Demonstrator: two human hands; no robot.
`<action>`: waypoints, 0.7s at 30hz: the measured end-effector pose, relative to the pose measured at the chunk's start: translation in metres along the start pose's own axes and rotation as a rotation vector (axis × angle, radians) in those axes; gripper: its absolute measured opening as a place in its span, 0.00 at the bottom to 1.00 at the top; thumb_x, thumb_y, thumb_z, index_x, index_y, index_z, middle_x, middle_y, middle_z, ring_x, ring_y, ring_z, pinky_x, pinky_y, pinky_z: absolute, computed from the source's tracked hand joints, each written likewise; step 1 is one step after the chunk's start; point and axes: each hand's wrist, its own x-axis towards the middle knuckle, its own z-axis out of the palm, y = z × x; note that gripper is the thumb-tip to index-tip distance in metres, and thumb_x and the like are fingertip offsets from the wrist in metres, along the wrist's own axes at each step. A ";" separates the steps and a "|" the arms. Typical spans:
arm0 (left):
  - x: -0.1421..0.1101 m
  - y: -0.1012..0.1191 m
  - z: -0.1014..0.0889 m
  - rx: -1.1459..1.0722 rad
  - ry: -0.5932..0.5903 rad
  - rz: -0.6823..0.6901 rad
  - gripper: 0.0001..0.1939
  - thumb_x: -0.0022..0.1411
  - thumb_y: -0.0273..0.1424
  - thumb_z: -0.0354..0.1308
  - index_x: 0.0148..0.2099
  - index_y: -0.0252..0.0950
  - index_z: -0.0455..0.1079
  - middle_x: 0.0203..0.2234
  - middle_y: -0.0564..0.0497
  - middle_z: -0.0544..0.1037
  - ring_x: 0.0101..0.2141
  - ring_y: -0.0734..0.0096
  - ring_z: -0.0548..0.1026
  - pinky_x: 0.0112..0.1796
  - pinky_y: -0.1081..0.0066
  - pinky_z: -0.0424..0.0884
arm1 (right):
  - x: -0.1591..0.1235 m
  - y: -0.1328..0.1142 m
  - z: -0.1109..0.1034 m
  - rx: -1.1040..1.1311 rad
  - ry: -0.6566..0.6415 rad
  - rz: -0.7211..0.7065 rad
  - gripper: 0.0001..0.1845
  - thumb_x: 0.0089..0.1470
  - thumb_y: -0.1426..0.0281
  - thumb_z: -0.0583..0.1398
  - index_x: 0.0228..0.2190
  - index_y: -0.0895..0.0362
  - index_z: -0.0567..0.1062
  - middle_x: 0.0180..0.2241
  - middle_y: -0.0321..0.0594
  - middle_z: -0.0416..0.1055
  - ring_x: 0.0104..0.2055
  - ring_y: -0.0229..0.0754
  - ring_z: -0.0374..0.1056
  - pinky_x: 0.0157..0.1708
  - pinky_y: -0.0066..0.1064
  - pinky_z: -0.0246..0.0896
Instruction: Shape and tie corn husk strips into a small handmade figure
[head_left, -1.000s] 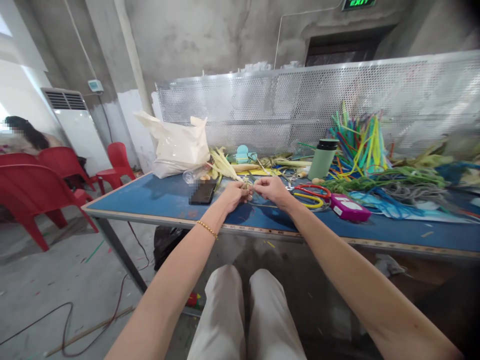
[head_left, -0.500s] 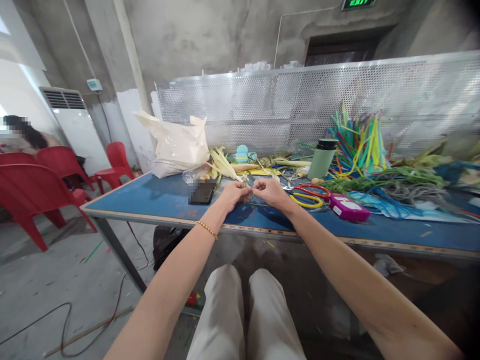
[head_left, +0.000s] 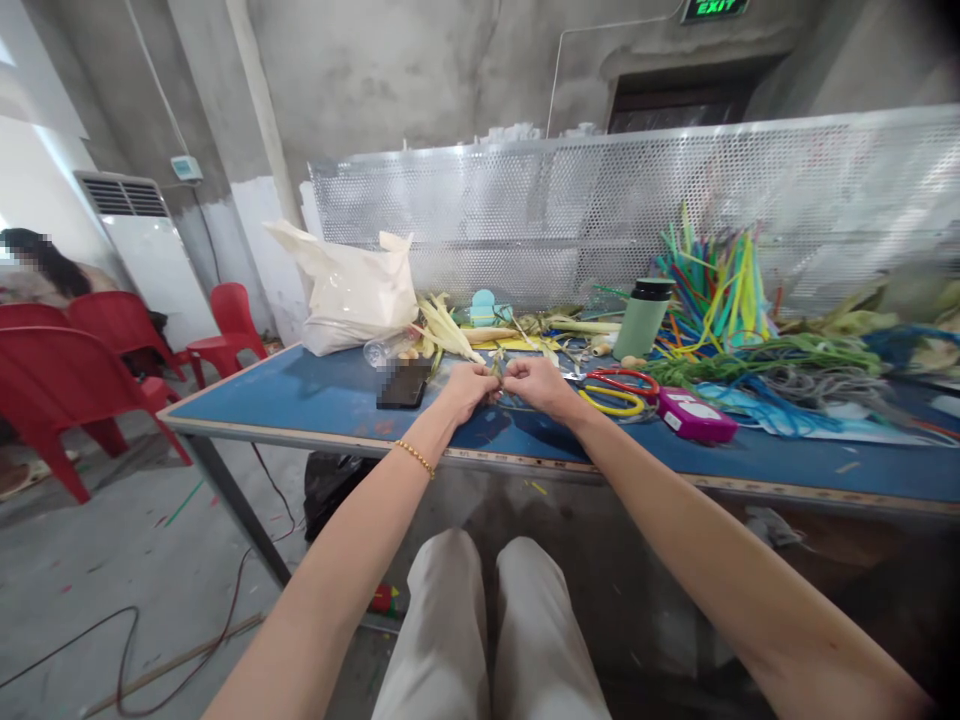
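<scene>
My left hand [head_left: 466, 388] and my right hand [head_left: 537, 384] meet over the blue table [head_left: 315, 405], fingers pinched together on a small pale green leaf strip [head_left: 498, 375] held between them. The piece is mostly hidden by the fingers. A gold bracelet sits on my left wrist. A black phone [head_left: 405, 384] lies just left of my left hand. Red and yellow scissors [head_left: 621, 391] lie just right of my right hand.
A cream bag [head_left: 352, 290], pale husk leaves [head_left: 448, 330], a green bottle [head_left: 642, 318], a magenta box [head_left: 694, 416] and coloured strips [head_left: 712, 280] crowd the table's back and right. A perforated metal screen [head_left: 600, 200] stands behind. Red chairs [head_left: 67, 380] and a seated person are at left.
My hands have drawn slightly closer together around the strip. Little else differs apart from a slight shift of the camera.
</scene>
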 end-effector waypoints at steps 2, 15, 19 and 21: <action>0.001 0.000 0.000 -0.007 -0.018 0.009 0.11 0.45 0.16 0.59 0.19 0.32 0.64 0.12 0.56 0.66 0.15 0.80 0.65 0.21 0.76 0.59 | -0.001 -0.001 0.000 0.090 -0.017 0.076 0.04 0.36 0.69 0.59 0.17 0.57 0.69 0.12 0.30 0.61 0.15 0.31 0.53 0.16 0.25 0.46; 0.001 0.004 -0.006 -0.157 -0.135 -0.106 0.09 0.49 0.22 0.65 0.23 0.31 0.67 0.16 0.51 0.71 0.17 0.76 0.69 0.22 0.72 0.63 | -0.001 -0.002 -0.007 0.336 -0.073 0.113 0.11 0.39 0.64 0.66 0.22 0.57 0.71 0.12 0.29 0.62 0.12 0.31 0.53 0.13 0.25 0.47; 0.000 0.006 -0.004 -0.128 -0.112 -0.128 0.10 0.52 0.26 0.68 0.26 0.31 0.68 0.16 0.50 0.72 0.18 0.74 0.71 0.23 0.71 0.65 | -0.003 -0.002 -0.006 0.189 -0.102 0.068 0.10 0.42 0.63 0.65 0.24 0.56 0.72 0.14 0.30 0.65 0.15 0.34 0.57 0.16 0.26 0.53; -0.001 0.006 -0.004 -0.113 -0.080 -0.107 0.12 0.51 0.28 0.70 0.27 0.31 0.69 0.17 0.51 0.73 0.18 0.74 0.70 0.24 0.71 0.66 | -0.003 -0.002 -0.006 0.158 -0.102 0.028 0.10 0.42 0.63 0.64 0.24 0.56 0.72 0.15 0.30 0.65 0.16 0.33 0.57 0.17 0.26 0.53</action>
